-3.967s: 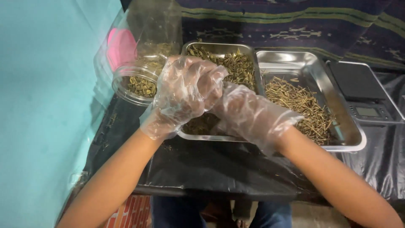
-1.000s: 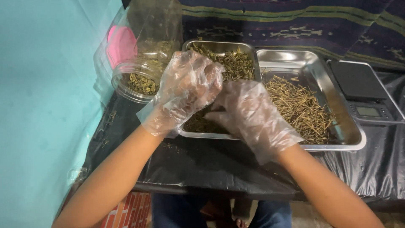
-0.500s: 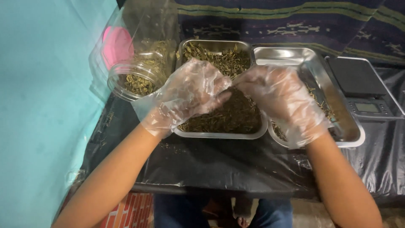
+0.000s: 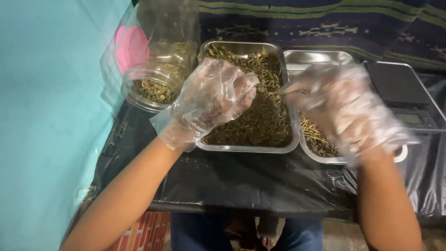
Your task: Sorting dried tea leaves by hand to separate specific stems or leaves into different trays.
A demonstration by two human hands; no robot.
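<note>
Right hand (image 4: 348, 111) shifted toward 3 o'clock, blurred, over stem tray (image 4: 325, 155); grip cannot be told. Left hand (image 4: 211, 100) curled, pinching dried herb sprig over herb tray (image 4: 246, 148), so droppings are caught. Jar (image 4: 148, 90) at 9 o'clock.

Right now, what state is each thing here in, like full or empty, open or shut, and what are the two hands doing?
Left hand: gloved, curled over the left tray; any grip hidden.
Right hand: gloved, motion-blurred above the right tray; grip unclear.
Left tray: filled with dried leafy bits.
Right tray: partly filled with dry stems, far end bare.
Jar: lidless, tilted, holds some leaves.
Scale: platform bare; display unreadable.
</note>
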